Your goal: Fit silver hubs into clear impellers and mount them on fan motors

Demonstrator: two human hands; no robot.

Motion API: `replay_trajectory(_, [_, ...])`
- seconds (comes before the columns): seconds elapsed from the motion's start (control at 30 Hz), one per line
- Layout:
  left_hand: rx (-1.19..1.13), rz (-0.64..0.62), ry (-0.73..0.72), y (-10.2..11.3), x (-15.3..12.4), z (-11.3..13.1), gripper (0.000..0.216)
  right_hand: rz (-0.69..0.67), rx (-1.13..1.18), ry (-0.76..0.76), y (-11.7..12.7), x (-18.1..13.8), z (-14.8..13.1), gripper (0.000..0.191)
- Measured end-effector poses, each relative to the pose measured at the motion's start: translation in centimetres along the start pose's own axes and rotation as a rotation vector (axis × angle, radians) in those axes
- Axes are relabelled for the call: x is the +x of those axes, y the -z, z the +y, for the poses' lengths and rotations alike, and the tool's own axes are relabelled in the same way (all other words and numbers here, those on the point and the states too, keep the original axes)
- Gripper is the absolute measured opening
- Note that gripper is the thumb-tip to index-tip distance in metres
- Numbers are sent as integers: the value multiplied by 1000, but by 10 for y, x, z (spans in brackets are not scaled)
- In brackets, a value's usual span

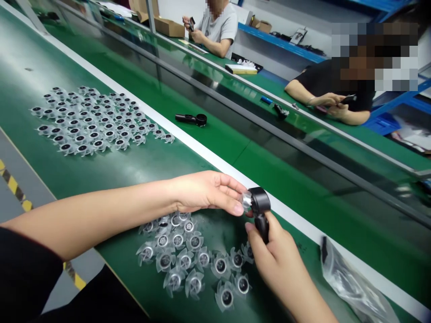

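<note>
Fingers of right hand (276,260) closed around black handle (262,229), left hand (205,193) pinching clear plastic piece (246,200) at its head, loose clear fan wheels (177,240) at 6 o'clock on green table (215,233).

Loose clear fans (177,240) are packed right under the left hand (205,193), and there's a plastic bag (353,280) crowding in near the right hand (279,260)!

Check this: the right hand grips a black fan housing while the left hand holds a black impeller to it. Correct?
Wrong colour: the head view shows the right hand gripping the black fan housing, the left hand holding a clear impeller to it.
</note>
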State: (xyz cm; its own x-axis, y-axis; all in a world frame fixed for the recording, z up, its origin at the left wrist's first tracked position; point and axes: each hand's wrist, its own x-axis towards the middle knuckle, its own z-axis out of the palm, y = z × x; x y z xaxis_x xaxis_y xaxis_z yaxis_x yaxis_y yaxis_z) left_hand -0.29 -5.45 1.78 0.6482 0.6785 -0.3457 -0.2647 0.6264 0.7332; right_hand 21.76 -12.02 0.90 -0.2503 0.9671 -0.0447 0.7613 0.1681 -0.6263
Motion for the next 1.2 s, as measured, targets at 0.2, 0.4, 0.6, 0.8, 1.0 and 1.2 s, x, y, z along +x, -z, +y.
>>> replay_trajectory(0.2, [79,14,-125,-1,7,-12,51,-137,245,-62,3,-2,-6,42])
replay_trajectory(0.4, [107,-165,-200,-2,3,-8,59,-348,463,-169,7,-12,-6,39])
replay_trajectory(0.6, [141,-181,-231,-9,-5,-7,49,-397,610,-179,6,-17,-7,24])
replay_trajectory(0.8, [134,-144,-236,-14,-10,-8,48,-271,601,-313,0,-19,-24,36])
replay_trajectory(1.0, [119,-133,-231,-16,-8,-13,37,-173,502,-233,-5,-20,-28,35])
replay_trajectory(1.2, [475,-35,-264,1,-10,14,66,-210,459,-225,3,-13,-10,38])
